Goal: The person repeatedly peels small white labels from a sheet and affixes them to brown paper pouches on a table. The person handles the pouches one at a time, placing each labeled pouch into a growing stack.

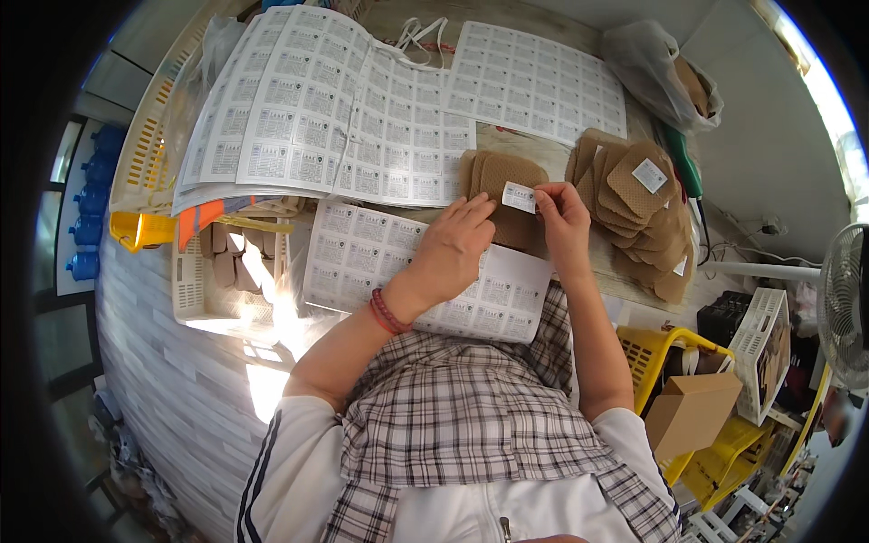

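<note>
plainly, the small white label point(519, 196) was a printed rectangle, lying on the tan perforated patch point(509, 195) at the middle of the table point(507, 140). the right hand point(563, 213) pinched the label's right end between thumb and forefinger; the left hand point(457, 240) lay flat, fingers pressed together on the patch just left of the label. the label's long axis ran left to right, slightly tilted. a pile of labelled patches point(638, 204) sat right of the patch, label sheets point(335, 100) beyond it.

White fan point(846, 303) far right, cardboard box point(692, 412) by yellow crates point(665, 348) (lower right), plastic bag point(656, 72) top.
</note>
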{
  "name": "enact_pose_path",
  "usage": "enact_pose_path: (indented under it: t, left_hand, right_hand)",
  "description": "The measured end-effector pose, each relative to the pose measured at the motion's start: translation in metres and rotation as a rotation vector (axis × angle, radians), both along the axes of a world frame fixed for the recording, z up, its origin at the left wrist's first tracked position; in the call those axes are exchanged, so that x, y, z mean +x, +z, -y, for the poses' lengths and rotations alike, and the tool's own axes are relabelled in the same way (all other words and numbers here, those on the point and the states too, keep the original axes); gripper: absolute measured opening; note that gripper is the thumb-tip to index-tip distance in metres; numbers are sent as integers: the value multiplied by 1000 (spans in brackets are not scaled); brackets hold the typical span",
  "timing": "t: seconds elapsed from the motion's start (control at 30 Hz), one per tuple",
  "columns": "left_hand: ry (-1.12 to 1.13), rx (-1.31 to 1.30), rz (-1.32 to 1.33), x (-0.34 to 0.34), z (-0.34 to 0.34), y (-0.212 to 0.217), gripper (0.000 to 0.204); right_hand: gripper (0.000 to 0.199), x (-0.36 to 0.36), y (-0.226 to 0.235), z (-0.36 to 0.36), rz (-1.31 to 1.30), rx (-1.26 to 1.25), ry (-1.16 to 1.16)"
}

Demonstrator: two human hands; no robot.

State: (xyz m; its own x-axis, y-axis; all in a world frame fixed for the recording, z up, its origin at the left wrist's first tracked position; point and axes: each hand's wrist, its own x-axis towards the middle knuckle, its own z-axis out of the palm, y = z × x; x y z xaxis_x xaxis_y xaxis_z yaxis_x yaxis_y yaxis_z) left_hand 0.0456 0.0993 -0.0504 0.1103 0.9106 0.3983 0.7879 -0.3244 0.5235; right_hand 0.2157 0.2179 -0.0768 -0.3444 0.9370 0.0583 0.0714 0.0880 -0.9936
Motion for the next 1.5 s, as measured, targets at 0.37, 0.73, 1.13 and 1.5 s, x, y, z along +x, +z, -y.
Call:
enact_pose_path:
  t: [0.37, 0.73, 1.13, 1.5]
  left_hand:
    - [17, -48, 22, 2, 1, -4, 11]
    - [22, -67, 28, 3, -1, 1, 10]
    - [25, -93, -141, 6, 0, -3, 11]
    - [13, -107, -92, 5, 2, -6, 12]
  right_hand:
    - [10, -9, -3, -12, 246, 120, -39]
    - [9, -9, -5, -12, 236, 130, -41]
    - [22, -12, -10, -2, 508, 519, -64]
    - [19, -20, -15, -4, 391, 442, -286]
